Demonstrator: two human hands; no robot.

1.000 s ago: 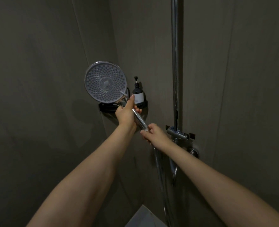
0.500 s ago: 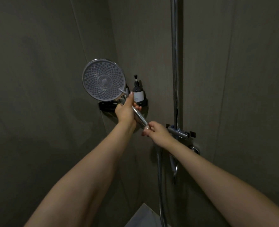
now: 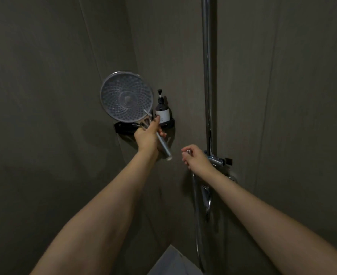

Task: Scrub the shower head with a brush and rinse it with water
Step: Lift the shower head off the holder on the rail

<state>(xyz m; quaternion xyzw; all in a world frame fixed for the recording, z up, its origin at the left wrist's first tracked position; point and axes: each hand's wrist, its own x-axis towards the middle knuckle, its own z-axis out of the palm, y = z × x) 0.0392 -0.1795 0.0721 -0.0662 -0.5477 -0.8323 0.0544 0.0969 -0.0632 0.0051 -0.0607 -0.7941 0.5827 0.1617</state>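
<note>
Shower head (image 3: 126, 97) held up by the left hand (image 3: 146, 136), its hose end loose.

Shower head's round face with its many little holes looks back at the camera, up at about 10 o'clock from the middle of the view. The left hand has its fingers wrapped tight round the shiny handle (image 3: 163, 144), and the handle's bottom end points down toward 5 o'clock with nothing joined to it. The right hand (image 3: 195, 158) is near that end but not touching it, at 3 o'clock from it. Its fingers are curled round the top of the hose (image 3: 195, 205), which hangs down below it. Just behind the shower head, a dark pump bottle (image 3: 162, 110) stands on a small black shelf (image 3: 124, 128) on the wall. A tall silver pipe (image 3: 207, 66) runs up the wall at 1 o'clock.
</note>
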